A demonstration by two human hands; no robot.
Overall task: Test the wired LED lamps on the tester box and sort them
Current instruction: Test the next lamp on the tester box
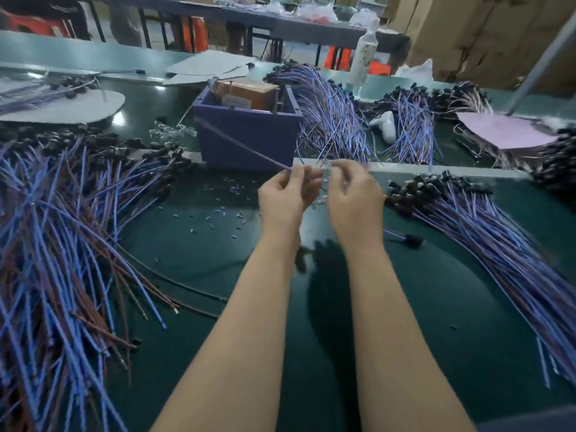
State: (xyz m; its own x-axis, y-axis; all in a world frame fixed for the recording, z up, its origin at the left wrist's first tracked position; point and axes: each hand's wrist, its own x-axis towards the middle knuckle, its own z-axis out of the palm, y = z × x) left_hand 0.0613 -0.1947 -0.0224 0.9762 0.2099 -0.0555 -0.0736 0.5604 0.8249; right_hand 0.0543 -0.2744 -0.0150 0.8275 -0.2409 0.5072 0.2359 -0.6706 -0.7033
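Head view: left hand pinches a wired lamp slanting toward the tester box at 12 o'clock. Right hand curls beside it, but whether it grips anything I cannot tell. Lamp piles lie on the worktop at 9 and 3 o'clock.

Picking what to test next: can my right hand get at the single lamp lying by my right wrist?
Probably yes: the single lamp lies on the mat beside the right hand, nothing over it, though the hand's fingers are curled.

Glossy dark green table, matt plastic box, smooth plastic-sheathed wires, brown cardboard cartons.
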